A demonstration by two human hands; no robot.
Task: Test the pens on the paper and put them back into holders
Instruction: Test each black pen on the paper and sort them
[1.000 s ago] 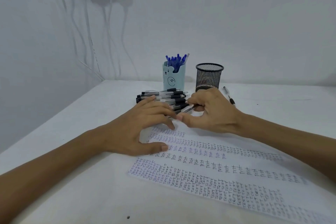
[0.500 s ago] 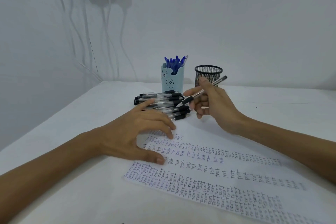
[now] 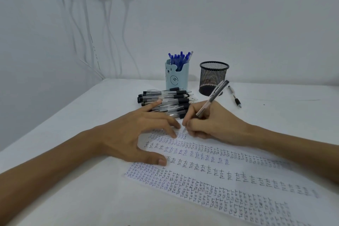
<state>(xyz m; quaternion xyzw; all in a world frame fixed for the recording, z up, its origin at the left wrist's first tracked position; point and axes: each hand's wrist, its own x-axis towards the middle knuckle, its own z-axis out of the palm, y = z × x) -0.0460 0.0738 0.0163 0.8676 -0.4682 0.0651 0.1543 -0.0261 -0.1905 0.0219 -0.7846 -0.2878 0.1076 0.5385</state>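
meanwhile the right hand [image 3: 211,124] pinched a black pen [image 3: 211,99], tip at the paper's [image 3: 238,180] far edge; the left hand [image 3: 132,137] lay spread, pressing the paper's left edge.

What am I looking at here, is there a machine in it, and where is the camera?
There is no machine here. These are a person's two bare hands, filmed by one wide-angle camera worn on the head, looking forward and down. The left hand rests with fingers spread on the paper, a sheet covered with rows of the word TEST, on a white table. The right hand grips a pen with its tip down near the sheet's far edge. Behind the hands lies a pile of black pens. Further back stand a blue bear holder full of blue pens and a black mesh holder, which looks empty. One loose pen lies to its right.
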